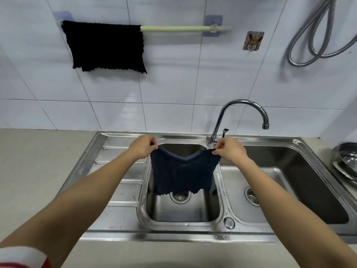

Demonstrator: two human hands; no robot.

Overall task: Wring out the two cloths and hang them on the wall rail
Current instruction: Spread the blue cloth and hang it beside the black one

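A dark blue cloth (182,171) hangs spread out above the left sink basin (183,211). My left hand (142,148) pinches its upper left corner and my right hand (230,149) pinches its upper right corner. The top edge sags between them. On the tiled wall above, a pale green rail (183,28) runs between two stick-on holders. A black cloth (106,46) is draped over the rail's left end. The rail's right half is bare.
A curved chrome tap (241,113) stands behind the sink divider, close to my right hand. The right basin (289,180) lies beside it. Steel bowls (345,161) sit at the far right. A metal hose (318,35) hangs at the upper right. A wall hook (253,41) is stuck under the rail's right end.
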